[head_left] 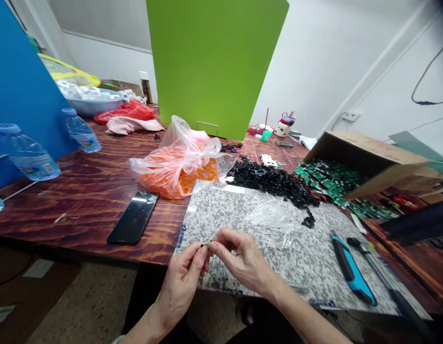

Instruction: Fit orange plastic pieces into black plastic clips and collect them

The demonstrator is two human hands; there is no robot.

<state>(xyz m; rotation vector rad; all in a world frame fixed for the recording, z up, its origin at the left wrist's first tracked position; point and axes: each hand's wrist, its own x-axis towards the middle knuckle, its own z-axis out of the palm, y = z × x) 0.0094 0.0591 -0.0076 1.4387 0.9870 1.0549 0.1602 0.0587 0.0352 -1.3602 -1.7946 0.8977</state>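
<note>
My left hand (185, 272) is closed in a pinch on a small dark piece (203, 245) near the front edge of the speckled board. My right hand (243, 260) meets it there, thumb and forefinger pinched at the same piece. The fingertips cover most of it, so its exact kind does not show. Beyond the hands, a heap of small black plastic parts (271, 181) lies along the board's back edge. Thin clear strips (271, 220) are spread on the grey speckled board (221, 210), right of my hands.
A clear bag of orange pieces (178, 172) sits behind a black phone (133, 217). To the right are a blue-black cutter (352, 270), a dark-handled tool (379, 272) and a cardboard box (372, 157) spilling green parts (325, 177). Water bottles (26, 153) stand left.
</note>
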